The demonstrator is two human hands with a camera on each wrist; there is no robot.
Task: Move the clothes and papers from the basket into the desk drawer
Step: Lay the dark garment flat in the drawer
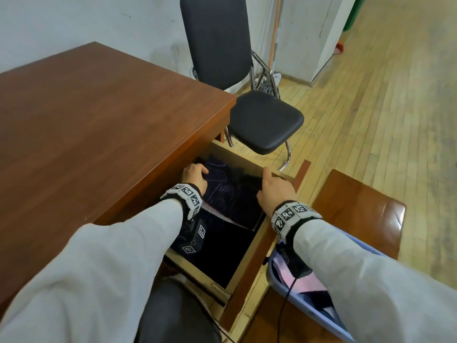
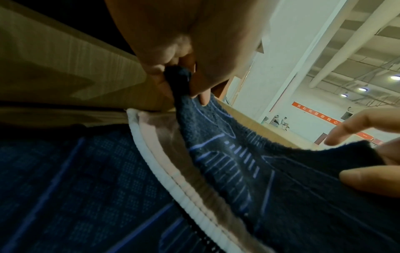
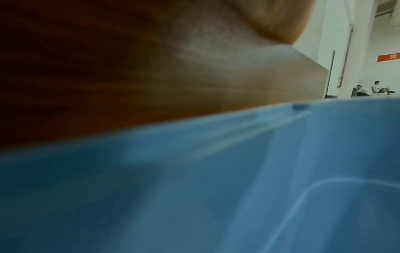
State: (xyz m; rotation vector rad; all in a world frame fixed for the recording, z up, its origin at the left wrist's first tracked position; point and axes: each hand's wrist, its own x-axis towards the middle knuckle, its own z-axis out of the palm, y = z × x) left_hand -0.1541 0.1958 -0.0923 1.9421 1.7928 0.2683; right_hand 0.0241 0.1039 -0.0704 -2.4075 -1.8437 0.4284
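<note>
The desk drawer stands pulled out. A dark navy knit garment with pale line patterns lies in it. My left hand pinches a fold of this garment at the drawer's far left corner, fingers curled round the cloth. My right hand reaches in over the drawer's right side, and its thumb and fingers pinch the garment's other edge. A white ribbed trim with a pink lining shows under the lifted fold. The blue basket sits below my right forearm with pink cloth inside.
The brown desk top fills the left. A black chair stands beyond the drawer. A wooden stool is right of the basket. The right wrist view shows only the blurred basket wall and brown wood. My knee is below the drawer.
</note>
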